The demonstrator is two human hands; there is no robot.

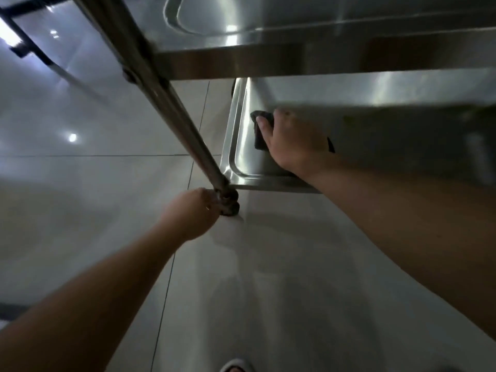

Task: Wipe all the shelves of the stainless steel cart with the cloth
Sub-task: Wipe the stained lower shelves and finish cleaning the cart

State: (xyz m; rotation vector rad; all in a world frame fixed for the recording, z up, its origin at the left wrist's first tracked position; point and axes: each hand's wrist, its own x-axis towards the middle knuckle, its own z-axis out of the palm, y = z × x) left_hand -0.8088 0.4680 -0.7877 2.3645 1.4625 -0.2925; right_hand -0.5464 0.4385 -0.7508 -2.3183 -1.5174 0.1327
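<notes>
The right hand (292, 140) presses the dark cloth (261, 132) flat, fingers extended, near the bottom shelf's (230, 135) left rim; unwiped steel lies rightward. The left hand (193, 213) seemingly grips the cart leg (171, 103).

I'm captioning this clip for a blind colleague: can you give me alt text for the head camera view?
Seen from above, the right hand presses a dark cloth onto the bottom shelf of a stainless steel cart. The left hand grips the foot of the cart's post, above a pale tiled floor.

Likely commercial kitchen: steel cart (322, 57), tiled floor (80, 183).
</notes>
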